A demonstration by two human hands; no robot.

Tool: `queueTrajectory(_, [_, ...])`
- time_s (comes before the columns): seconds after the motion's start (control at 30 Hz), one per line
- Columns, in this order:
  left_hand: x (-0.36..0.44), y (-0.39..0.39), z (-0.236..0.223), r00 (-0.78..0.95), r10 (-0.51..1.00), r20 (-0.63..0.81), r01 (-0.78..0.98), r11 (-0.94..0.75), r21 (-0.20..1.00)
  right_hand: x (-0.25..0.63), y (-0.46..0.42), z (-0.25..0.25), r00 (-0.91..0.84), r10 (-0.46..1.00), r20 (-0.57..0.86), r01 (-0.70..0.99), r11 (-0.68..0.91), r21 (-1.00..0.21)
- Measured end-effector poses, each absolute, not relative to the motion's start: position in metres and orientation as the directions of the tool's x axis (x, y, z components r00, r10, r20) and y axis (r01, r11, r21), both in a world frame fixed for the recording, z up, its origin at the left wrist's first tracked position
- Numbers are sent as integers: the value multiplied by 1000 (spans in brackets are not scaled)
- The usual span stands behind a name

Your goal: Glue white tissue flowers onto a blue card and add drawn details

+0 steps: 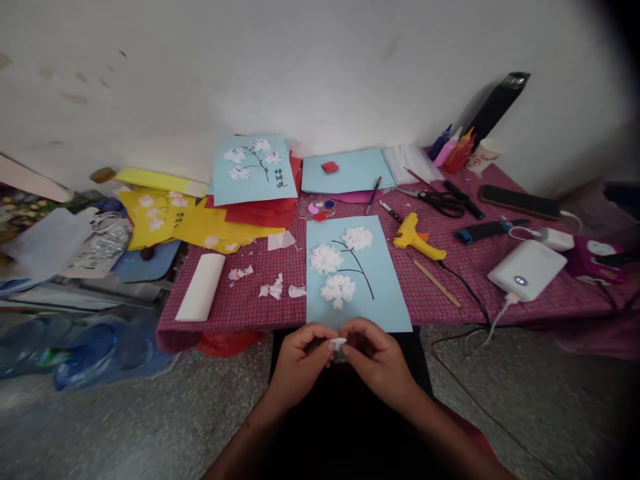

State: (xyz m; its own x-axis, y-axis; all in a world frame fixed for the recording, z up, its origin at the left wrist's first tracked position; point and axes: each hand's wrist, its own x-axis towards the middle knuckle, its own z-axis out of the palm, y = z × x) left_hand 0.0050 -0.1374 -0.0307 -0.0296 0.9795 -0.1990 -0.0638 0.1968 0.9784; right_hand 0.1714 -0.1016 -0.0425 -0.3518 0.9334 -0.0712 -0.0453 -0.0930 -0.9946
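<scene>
Between the fingertips of both hands is a small piece of white tissue paper (339, 343), just in front of the table's near edge. My left hand (307, 357) pinches it from one side and my right hand (373, 357) from the other. Right beyond them lies a light blue sheet (387, 303) with a drawn dark branch (365, 270). Three white crumpled-paper flowers sit on it: an upper one (357, 238), a left one (326, 259) and a lower one (338, 289). Torn tissue scraps (273, 288) lie left of the sheet.
A white paper roll (203, 287) lies at the left. To the right are a yellow glue gun (415, 239), a wooden stick (437, 283), black scissors (440, 202) and a white power bank (527, 270) with cables. A finished flower picture (254, 170) rests on coloured paper at the back.
</scene>
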Motion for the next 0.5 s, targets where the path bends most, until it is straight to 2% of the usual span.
queueTrajectory(0.1, [8,-137,-39,-16,960,-280,-249,267,931,174,-104,-44,-381,924,18,37,35,-999])
queueTrajectory(0.2, [10,-137,-44,-11,939,-343,-386,312,868,176,-104,-44,-382,924,16,46,36,-998])
queueTrajectory(0.37, [15,-136,-41,-36,909,-416,-505,343,792,178,-105,-41,-403,905,-139,-102,-195,-975])
queueTrajectory(0.5, [21,-138,-45,-60,907,-416,-518,328,790,177,-105,-41,-404,873,-273,-93,-336,-937])
